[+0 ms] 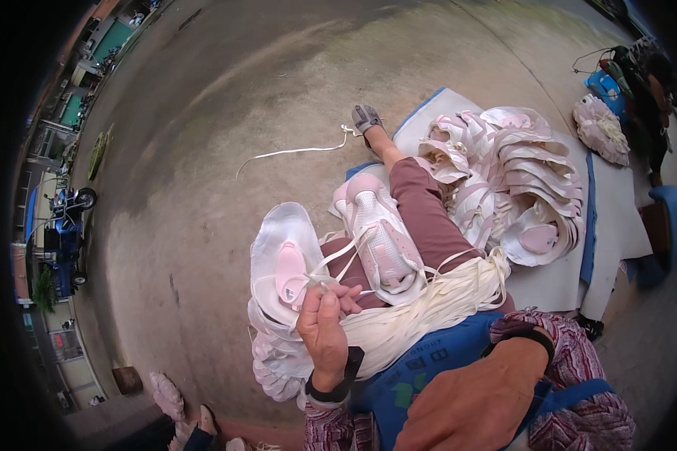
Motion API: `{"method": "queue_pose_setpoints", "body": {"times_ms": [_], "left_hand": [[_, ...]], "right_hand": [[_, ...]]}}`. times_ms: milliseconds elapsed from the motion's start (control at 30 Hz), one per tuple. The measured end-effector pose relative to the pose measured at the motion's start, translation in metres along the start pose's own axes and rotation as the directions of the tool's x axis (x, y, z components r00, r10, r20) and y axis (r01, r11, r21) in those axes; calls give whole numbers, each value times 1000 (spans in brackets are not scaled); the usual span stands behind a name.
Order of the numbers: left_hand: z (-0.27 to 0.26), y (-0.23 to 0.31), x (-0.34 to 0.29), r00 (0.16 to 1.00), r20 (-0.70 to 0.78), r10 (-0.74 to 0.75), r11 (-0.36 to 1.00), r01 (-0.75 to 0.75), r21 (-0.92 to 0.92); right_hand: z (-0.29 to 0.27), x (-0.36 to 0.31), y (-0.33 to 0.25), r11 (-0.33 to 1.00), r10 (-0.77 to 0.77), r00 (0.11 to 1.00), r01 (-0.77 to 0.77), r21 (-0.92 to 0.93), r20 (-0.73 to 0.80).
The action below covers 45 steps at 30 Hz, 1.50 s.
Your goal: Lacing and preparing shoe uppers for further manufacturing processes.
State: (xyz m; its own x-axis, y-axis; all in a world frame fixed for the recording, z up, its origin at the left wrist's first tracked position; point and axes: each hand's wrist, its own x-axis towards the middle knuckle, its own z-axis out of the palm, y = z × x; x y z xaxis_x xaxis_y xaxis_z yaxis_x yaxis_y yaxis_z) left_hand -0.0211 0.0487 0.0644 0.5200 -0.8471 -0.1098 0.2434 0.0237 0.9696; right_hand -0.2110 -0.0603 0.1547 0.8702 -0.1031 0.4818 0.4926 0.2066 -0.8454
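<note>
A pink and white shoe upper (387, 244) lies across my thighs, with white laces threaded partway through it. My left hand (326, 327) is closed, thumb and fingers pinching a white shoelace (322, 264) that runs back to the upper. Close to the camera, my right hand (478, 395) is over my blue apron (410, 368); its fingers are hidden at the lower edge. Across my lap lies a thick bundle of loose cream laces (429, 319). Beside my left hand, a stack of shoe uppers (278, 252) shows a pink insole-shaped patch.
To the right, many nested pink and white uppers (530, 169) rest on a grey mat (557, 289) with blue edging. A single lace (297, 152) lies on the concrete floor near my foot. Another bundle of uppers (602, 129) sits far right; a blue three-wheeler (64, 233) stands far left.
</note>
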Motion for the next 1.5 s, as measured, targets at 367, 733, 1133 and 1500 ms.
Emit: {"method": "queue_pose_setpoints", "body": {"times_ms": [367, 733, 1133, 1500], "left_hand": [[14, -17, 3, 990, 40, -137, 973, 126, 193], [32, -41, -3, 990, 136, -29, 903, -32, 428], [20, -50, -12, 974, 142, -176, 978, 157, 134], [-11, -45, -16, 988, -67, -139, 990, 140, 19]], "right_hand": [[-4, -9, -16, 990, -97, 987, 81, -119, -131], [-37, -26, 81, 671, 196, 648, -636, -382, -736], [-34, -18, 115, 749, 275, 727, -572, -333, -629], [-78, -33, 63, 957, 273, 473, -225, 185, -838]]}}
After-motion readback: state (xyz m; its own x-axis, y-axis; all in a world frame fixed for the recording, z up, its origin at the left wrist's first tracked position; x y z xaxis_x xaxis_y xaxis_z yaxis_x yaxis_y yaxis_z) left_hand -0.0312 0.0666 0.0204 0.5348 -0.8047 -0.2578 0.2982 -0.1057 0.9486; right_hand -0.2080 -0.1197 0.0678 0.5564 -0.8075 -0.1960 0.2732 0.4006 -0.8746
